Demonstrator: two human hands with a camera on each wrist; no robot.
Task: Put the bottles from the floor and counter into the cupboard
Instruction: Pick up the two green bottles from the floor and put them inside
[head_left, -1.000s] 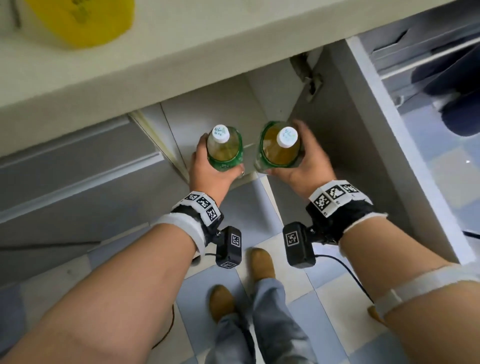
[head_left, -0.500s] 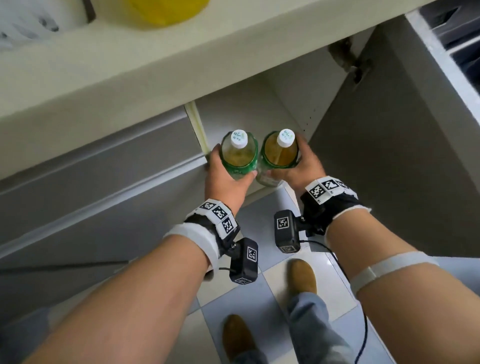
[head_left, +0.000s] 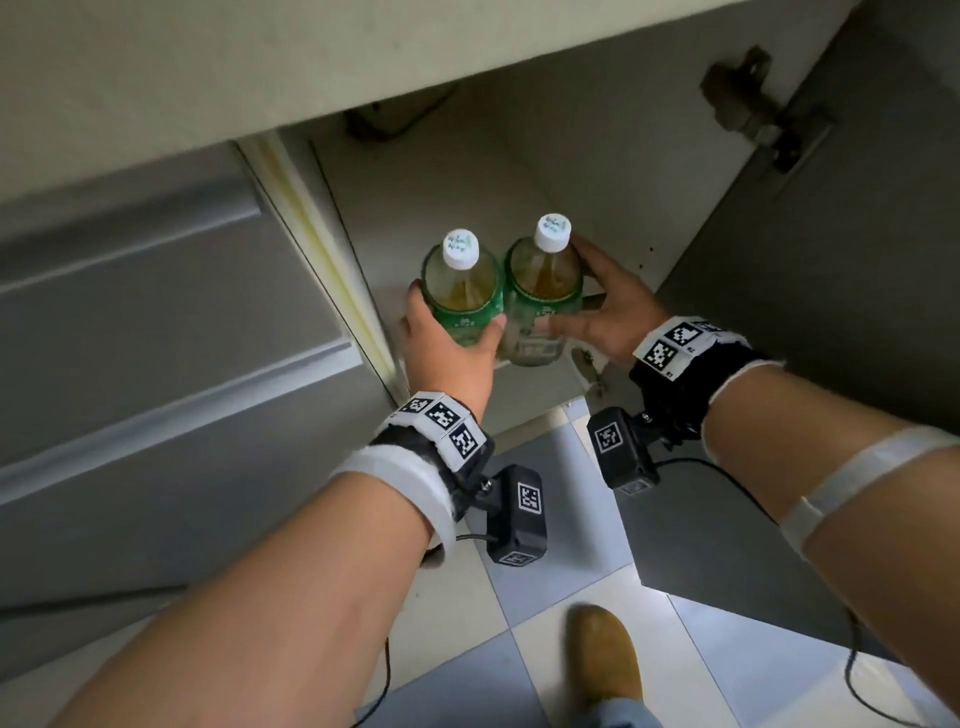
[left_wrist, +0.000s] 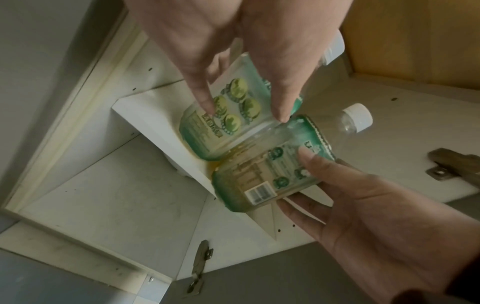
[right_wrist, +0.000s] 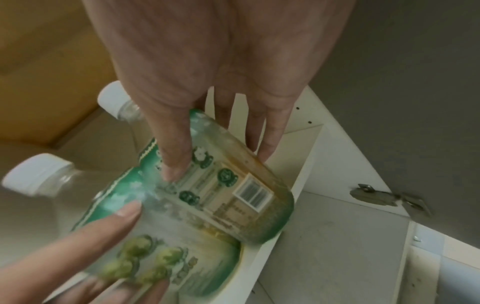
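Note:
I hold two tea bottles with green labels and white caps, side by side and touching, in the open cupboard's mouth. My left hand grips the left bottle round its body. My right hand grips the right bottle, thumb on the label. In the left wrist view the left bottle and right bottle have their bases at the front edge of a white shelf. The right wrist view shows the right bottle tilted over that shelf; whether the bases rest on it I cannot tell.
The cupboard door stands open on the right, with a hinge near its top. A closed panelled door is on the left. The counter edge overhangs the opening. A brown shoe stands on the tiled floor.
Both hands have carried their bottles forward and down into the cupboard opening. The bottles have come together until they touch. The view has dropped closer to the cupboard.

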